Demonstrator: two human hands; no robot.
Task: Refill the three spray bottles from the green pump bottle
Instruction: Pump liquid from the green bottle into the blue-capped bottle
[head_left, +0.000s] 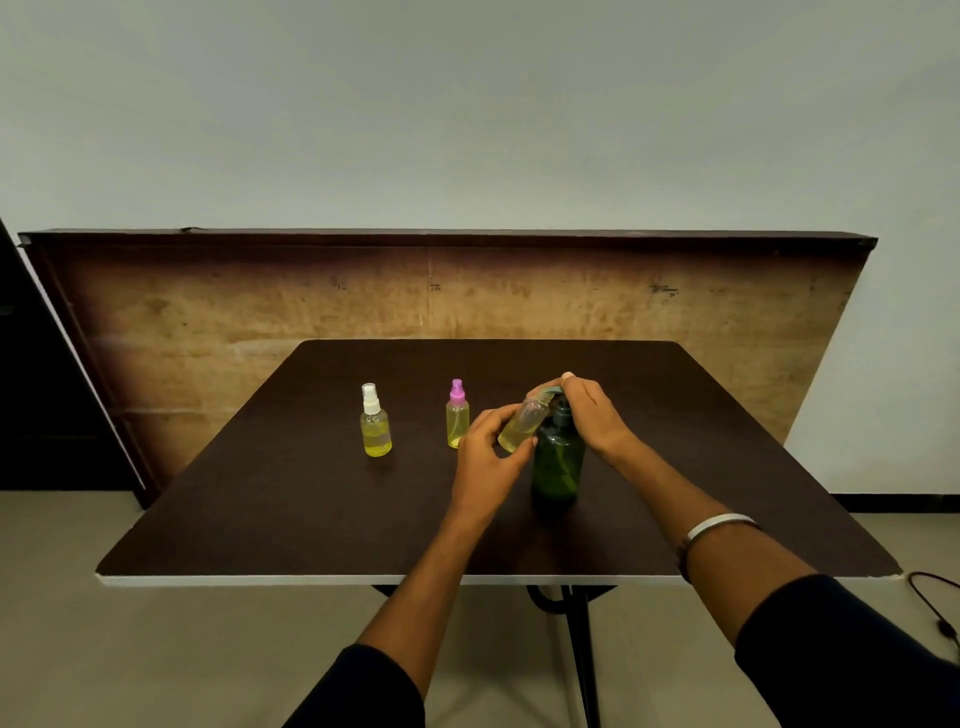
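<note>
**Small bottle held to the pump on a dark table**

A pale wall (467, 104) fills the background, with a worn brown board (260, 296) leaning along its base. In front stands a dark brown table (311, 509) with a white front edge, on a black metal leg (579, 649). A black cable (935, 603) trails on the floor at right.

A person in dark sleeves reaches over the table with both arms, a pale bangle (719, 524) on the right wrist. The green pump bottle (558, 457) stands upright right of the table's centre. The right hand (592, 413) is curled over its pump head, fingers bent around the top. The left hand (485, 457) pinches an uncapped clear spray bottle (524, 423) between thumb and fingertips, tilting it so its open neck sits at the pump's spout; yellowish liquid lies in its lower part.

Two more spray bottles stand upright to the left, apart from each other: a pink-capped bottle (457, 414), just beside the left hand, and a white-capped bottle (375, 422) farther left. Both hold yellow liquid.
</note>
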